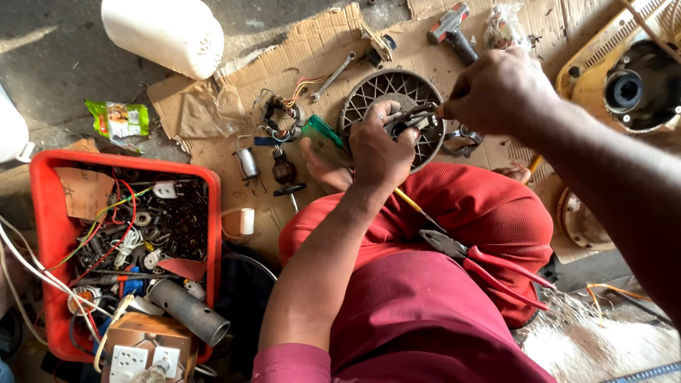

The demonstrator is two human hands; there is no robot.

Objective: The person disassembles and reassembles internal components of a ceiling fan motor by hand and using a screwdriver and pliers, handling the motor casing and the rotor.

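My left fingers clamp small part | right hand pinches it over grille | pliers idle on lap | fitting unfinished, I judge.

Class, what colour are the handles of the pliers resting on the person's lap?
Red, on the steel-jawed pliers; head view shows them best.

- At the frame's centre the left hand wraps around a small dark metal part, holding it over a round wire fan guard.
- From the upper right, the right hand pinches the same part at its right end.
- Red-handled pliers lie on the red-clothed lap, lower centre-right.
- A red crate of wires, sockets and scrap fills the lower left.
- A hammer lies on cardboard at the top.
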